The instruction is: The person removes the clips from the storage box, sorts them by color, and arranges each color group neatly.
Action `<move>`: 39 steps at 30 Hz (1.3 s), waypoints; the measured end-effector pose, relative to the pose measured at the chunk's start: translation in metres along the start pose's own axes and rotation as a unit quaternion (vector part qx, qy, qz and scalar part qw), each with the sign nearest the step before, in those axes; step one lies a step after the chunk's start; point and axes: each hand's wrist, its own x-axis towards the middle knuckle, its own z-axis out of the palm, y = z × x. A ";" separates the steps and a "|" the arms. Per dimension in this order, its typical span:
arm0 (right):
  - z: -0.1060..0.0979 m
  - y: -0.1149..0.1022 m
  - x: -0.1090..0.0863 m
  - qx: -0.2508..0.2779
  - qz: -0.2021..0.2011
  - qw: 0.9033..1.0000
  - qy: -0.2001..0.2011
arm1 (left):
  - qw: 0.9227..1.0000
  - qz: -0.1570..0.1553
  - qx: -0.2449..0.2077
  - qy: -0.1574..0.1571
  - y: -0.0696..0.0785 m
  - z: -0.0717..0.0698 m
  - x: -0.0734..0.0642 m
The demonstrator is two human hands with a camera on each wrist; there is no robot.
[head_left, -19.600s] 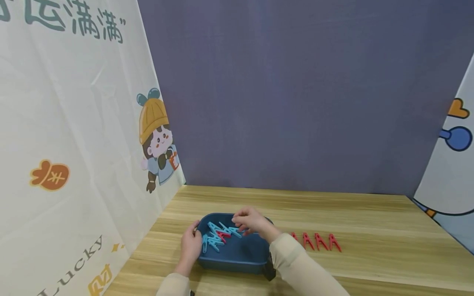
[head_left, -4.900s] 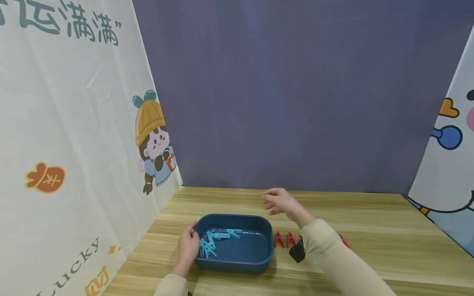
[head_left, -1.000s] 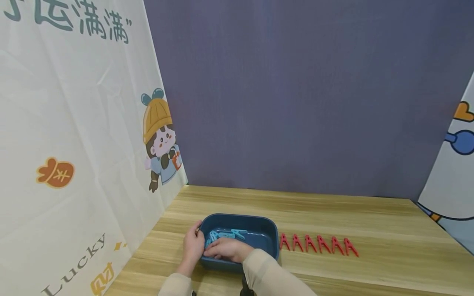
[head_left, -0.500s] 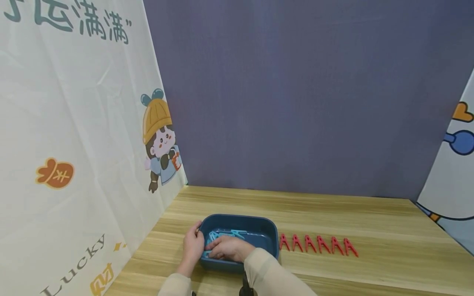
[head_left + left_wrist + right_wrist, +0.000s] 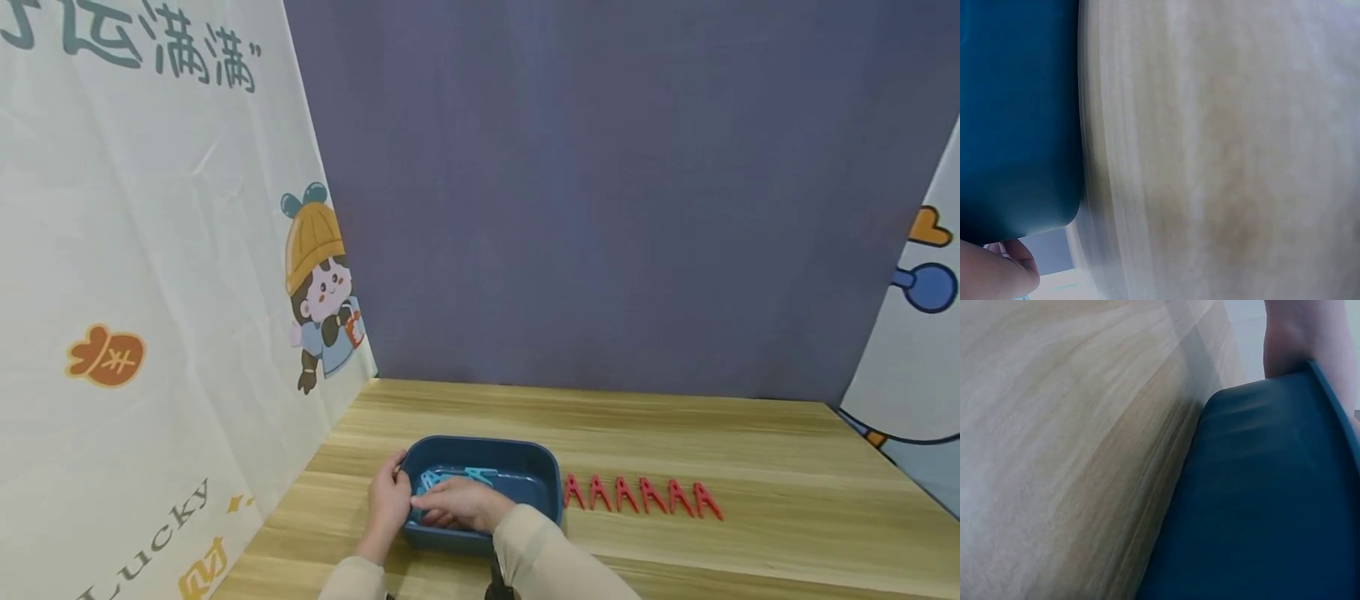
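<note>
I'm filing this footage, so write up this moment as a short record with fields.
Surface: wood-grain table
Container: blue basin, on the table
In container: light-blue clips, partly hidden, count unclear
Beside container: six red clips, in a row on the person's right
Left grip: holds the basin's left end
Right grip: in or just above the basin, near the light-blue clips; whether it holds one is unclear

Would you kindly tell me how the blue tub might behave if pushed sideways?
The blue tub would probably slide rather than tip, being wide and low on the table. Its smooth walls holding their shape suggest fairly stiff plastic. It may be light, since the visible clips inside are small.
</note>
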 end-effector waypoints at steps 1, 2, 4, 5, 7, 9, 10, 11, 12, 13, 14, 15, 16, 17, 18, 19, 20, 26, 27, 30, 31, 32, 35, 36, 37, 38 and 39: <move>0.001 0.000 0.000 -0.007 0.002 1.000 0.006 | 1.000 -0.002 -0.002 -0.001 0.000 0.000 0.000; 0.001 0.001 -0.001 -0.012 0.003 1.000 0.011 | 1.000 -0.002 -0.001 -0.001 0.000 0.000 -0.001; 0.002 0.002 -0.001 -0.020 0.002 1.000 0.019 | 1.000 -0.001 0.002 -0.002 0.000 0.000 -0.001; 0.002 0.002 -0.001 -0.021 0.002 1.000 0.021 | 1.000 0.000 0.003 -0.001 -0.001 0.000 -0.001; 0.001 0.001 -0.002 -0.019 -0.002 1.000 0.022 | 1.000 0.005 0.001 0.002 -0.001 0.000 -0.001; -0.002 -0.001 -0.002 -0.011 -0.006 1.000 0.017 | 1.000 0.010 0.003 0.008 -0.001 0.000 0.000; -0.003 -0.001 -0.003 -0.006 -0.007 1.000 0.014 | 1.000 0.011 0.004 0.010 -0.001 0.000 0.000; -0.005 -0.002 -0.003 0.001 -0.009 1.000 0.010 | 1.000 0.013 0.006 0.013 -0.001 0.000 0.000; -0.008 -0.002 -0.004 0.007 -0.010 1.000 0.006 | 1.000 0.013 0.007 0.015 -0.001 0.000 0.000; -0.010 -0.002 -0.004 0.015 -0.012 1.000 0.000 | 1.000 0.014 0.009 0.016 0.000 0.000 0.000; -0.013 -0.002 -0.005 0.024 -0.014 1.000 -0.006 | 1.000 0.013 0.009 0.018 0.000 0.001 0.000; -0.015 -0.003 -0.006 0.035 -0.016 0.999 -0.012 | 1.000 0.014 0.008 0.018 0.000 0.001 0.000; -0.018 -0.003 -0.007 0.045 -0.018 0.999 -0.016 | 1.000 0.013 0.006 0.019 0.000 0.001 -0.001; -0.020 -0.003 -0.008 0.057 -0.021 0.998 -0.020 | 1.000 0.013 0.005 0.020 0.000 0.001 -0.001; -0.022 -0.003 -0.009 0.064 -0.024 0.997 -0.023 | 1.000 0.013 0.005 0.019 0.001 0.000 -0.001; -0.025 -0.004 -0.010 0.073 -0.026 0.997 -0.026 | 1.000 0.012 0.004 0.019 0.001 0.000 -0.002; -0.028 -0.004 -0.012 0.079 -0.026 0.996 -0.028 | 1.000 0.012 0.004 0.017 0.001 0.000 -0.002; -0.046 -0.010 -0.020 0.092 -0.040 0.994 -0.030 | 1.000 0.003 0.004 0.008 0.002 0.000 -0.001; -0.049 -0.012 -0.021 0.095 -0.043 0.994 -0.028 | 1.000 -0.001 0.004 0.008 0.002 0.000 -0.001; -0.058 -0.016 -0.027 0.103 -0.048 0.993 -0.025 | 1.000 -0.008 0.002 0.001 0.002 0.000 0.000; -0.060 -0.017 -0.030 0.105 -0.050 0.993 -0.025 | 1.000 -0.009 0.002 0.001 0.002 0.000 0.000; -0.063 -0.019 -0.032 0.107 -0.053 0.992 -0.026 | 1.000 -0.010 0.002 0.000 0.002 0.000 0.000; -0.069 -0.021 -0.039 0.110 -0.059 0.992 -0.026 | 1.000 -0.007 0.003 -0.002 0.002 -0.001 0.000; -0.070 -0.021 -0.040 0.113 -0.061 0.992 -0.024 | 1.000 -0.007 0.004 -0.002 0.002 -0.001 0.000; -0.072 -0.021 -0.042 0.114 -0.061 0.991 -0.023 | 1.000 -0.007 0.005 -0.001 0.002 -0.001 0.000; -0.073 -0.021 -0.043 0.116 -0.063 0.991 -0.022 | 1.000 -0.007 0.005 -0.001 0.002 -0.001 0.000; -0.075 -0.020 -0.044 0.119 -0.062 0.991 -0.019 | 1.000 -0.007 0.006 0.000 0.002 -0.001 0.000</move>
